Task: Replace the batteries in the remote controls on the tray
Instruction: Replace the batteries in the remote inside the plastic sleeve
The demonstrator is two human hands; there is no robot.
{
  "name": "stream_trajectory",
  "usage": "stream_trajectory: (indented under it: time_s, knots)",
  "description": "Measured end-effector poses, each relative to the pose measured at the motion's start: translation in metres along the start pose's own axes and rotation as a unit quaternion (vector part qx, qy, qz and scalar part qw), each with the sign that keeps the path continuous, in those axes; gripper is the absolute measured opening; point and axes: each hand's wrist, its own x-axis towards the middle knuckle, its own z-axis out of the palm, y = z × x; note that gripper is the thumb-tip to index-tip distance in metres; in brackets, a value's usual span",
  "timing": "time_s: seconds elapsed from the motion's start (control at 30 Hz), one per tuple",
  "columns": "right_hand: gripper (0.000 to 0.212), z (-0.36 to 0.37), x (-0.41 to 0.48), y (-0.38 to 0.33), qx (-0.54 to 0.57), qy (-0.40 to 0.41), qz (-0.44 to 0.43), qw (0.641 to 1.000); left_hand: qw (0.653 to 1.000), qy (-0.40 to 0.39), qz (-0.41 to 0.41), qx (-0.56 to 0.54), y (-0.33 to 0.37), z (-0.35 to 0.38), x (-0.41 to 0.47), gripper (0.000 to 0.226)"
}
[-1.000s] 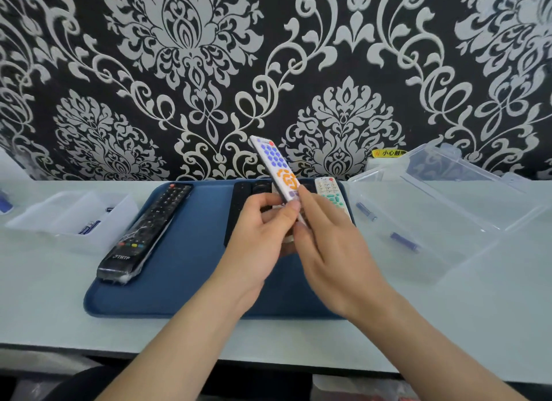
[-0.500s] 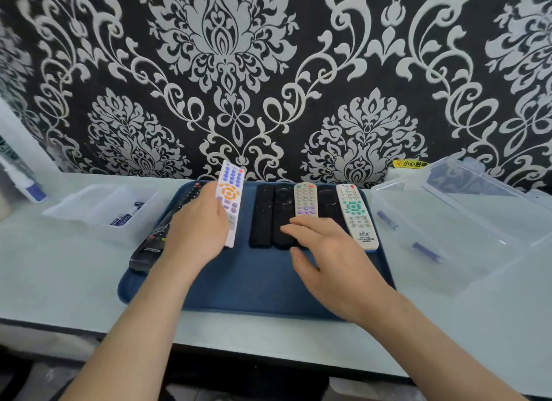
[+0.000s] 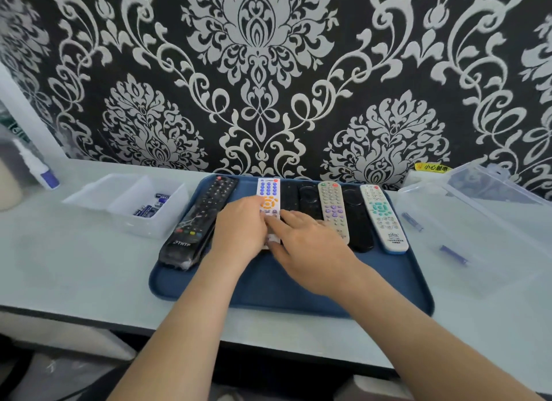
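A blue tray (image 3: 292,290) holds several remotes side by side. The white remote with blue and orange buttons (image 3: 268,191) lies flat on it, second from the left. My left hand (image 3: 240,230) rests on its lower part, fingers over the orange ring. My right hand (image 3: 310,245) lies beside it with fingertips on the same remote's lower end. A long black remote (image 3: 203,218) lies at the tray's left edge. To the right lie two dark remotes (image 3: 309,200), a beige remote with purple buttons (image 3: 331,203), another black remote (image 3: 358,227) and a white remote with teal buttons (image 3: 382,215).
A white divided box with blue batteries (image 3: 149,209) stands left of the tray. A clear open plastic box (image 3: 478,221) with two blue batteries (image 3: 454,254) sits to the right. The patterned wall rises right behind the table. A tube (image 3: 38,167) leans at the far left.
The white remote went from raised in both hands down to the tray, then slid right next to the dark remotes. My right hand moved left onto its lower end.
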Motion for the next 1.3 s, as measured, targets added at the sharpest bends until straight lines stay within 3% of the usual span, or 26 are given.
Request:
stream_trajectory:
  time_s: [0.1, 0.2, 0.27, 0.33, 0.43, 0.63, 0.7, 0.73, 0.77, 0.8, 0.87, 0.9, 0.93, 0.97, 1.03, 1.07, 1.1, 1.2, 1.3]
  knots:
    - [0.066, 0.005, 0.005, -0.009, -0.02, 0.01, 0.016, 1.0, 0.999, 0.027, 0.032, 0.027, -0.006, -0.005, -0.001, 0.028]
    - [0.059, 0.002, 0.012, -0.02, -0.043, -0.008, 0.016, 0.999, 0.994, 0.06, 0.014, 0.088, -0.027, -0.02, 0.0, 0.028]
    - [0.052, 0.002, 0.013, -0.021, -0.047, -0.02, 0.021, 0.998, 0.988, 0.017, -0.035, 0.147, -0.04, -0.026, 0.0, 0.034]
    - [0.058, 0.002, 0.012, -0.025, -0.042, -0.013, 0.018, 0.999, 0.981, -0.032, -0.064, 0.183, -0.053, -0.027, -0.003, 0.04]
    - [0.065, -0.001, 0.007, -0.032, -0.028, 0.036, -0.006, 0.999, 0.98, -0.024, -0.065, 0.188, -0.06, -0.021, -0.005, 0.042]
    - [0.044, -0.012, -0.015, -0.023, 0.067, 0.109, -0.043, 0.991, 0.993, 0.034, -0.072, 0.089, -0.058, -0.032, -0.008, 0.023]
    - [0.037, -0.019, -0.023, -0.02, 0.137, 0.128, -0.027, 0.982, 0.993, 0.087, -0.081, -0.009, -0.057, -0.046, -0.01, 0.013]
    - [0.034, -0.026, -0.028, -0.017, 0.202, 0.121, -0.001, 0.972, 0.984, 0.11, -0.088, -0.109, -0.052, -0.054, -0.012, 0.009]
    - [0.032, -0.034, -0.032, -0.016, 0.296, 0.099, 0.039, 0.949, 0.954, 0.121, -0.103, -0.253, -0.044, -0.061, -0.014, 0.009]
    - [0.029, -0.042, -0.034, -0.016, 0.422, 0.062, 0.084, 0.901, 0.898, 0.101, -0.123, -0.41, -0.031, -0.066, -0.018, 0.012]
    - [0.024, -0.056, -0.037, -0.012, 0.667, -0.021, 0.142, 0.731, 0.751, 0.003, -0.14, -0.645, 0.005, -0.064, -0.027, 0.017]
    - [0.028, -0.062, -0.039, -0.007, 0.731, -0.05, 0.145, 0.665, 0.706, -0.027, -0.133, -0.695, 0.025, -0.056, -0.03, 0.019]
    - [0.032, -0.064, -0.039, -0.004, 0.754, -0.062, 0.135, 0.639, 0.696, -0.036, -0.121, -0.707, 0.04, -0.047, -0.035, 0.019]
    - [0.034, -0.065, -0.041, 0.003, 0.754, -0.053, 0.125, 0.643, 0.718, -0.034, -0.107, -0.687, 0.056, -0.037, -0.037, 0.018]
    - [0.031, -0.063, -0.045, 0.013, 0.741, -0.012, 0.123, 0.66, 0.795, -0.016, -0.07, -0.602, 0.074, -0.027, -0.039, 0.018]
    - [0.03, -0.062, -0.047, 0.018, 0.741, 0.001, 0.122, 0.66, 0.813, -0.019, -0.058, -0.579, 0.076, -0.025, -0.037, 0.019]
    - [0.029, -0.061, -0.049, 0.026, 0.75, 0.007, 0.116, 0.651, 0.816, -0.036, -0.052, -0.575, 0.08, -0.023, -0.033, 0.019]
    - [0.037, -0.065, -0.049, 0.043, 0.796, 0.011, 0.13, 0.592, 0.756, -0.114, -0.06, -0.642, 0.083, -0.018, -0.025, 0.02]
    - [0.041, -0.066, -0.052, 0.059, 0.822, 0.011, 0.159, 0.546, 0.766, -0.136, -0.024, -0.628, 0.092, -0.007, -0.022, 0.026]
